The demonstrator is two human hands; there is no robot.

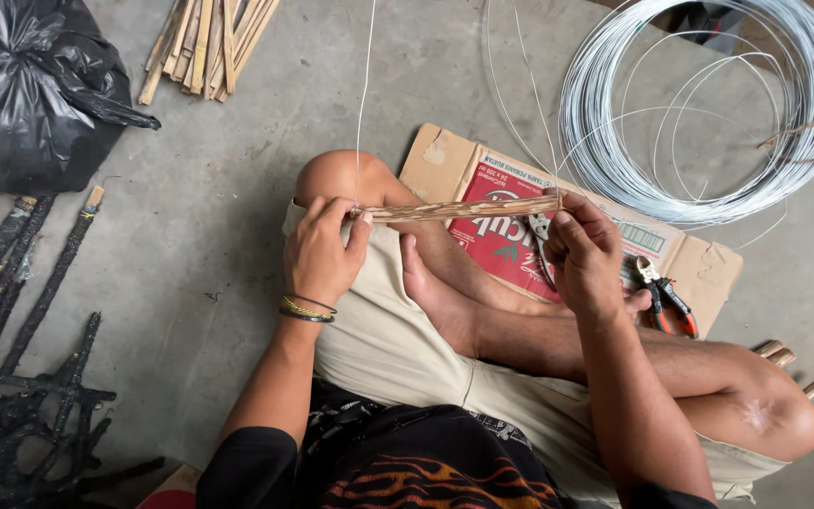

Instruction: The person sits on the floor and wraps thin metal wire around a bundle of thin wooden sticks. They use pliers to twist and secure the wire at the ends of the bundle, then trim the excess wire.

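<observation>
Pinching the slat bundle (pixel 463 209) level at both ends, the left hand (pixel 324 253) grips one tip with the wire (pixel 364 94) rising just above its fingers; the right hand (pixel 584 254) clamps the other. Steady, even tension would probably keep the slats aligned. Beyond the right fingers lie pliers (pixel 663 294), flattened cardboard (pixel 708 273) and a wire coil (pixel 708 104) on concrete floor (pixel 219 217).
</observation>
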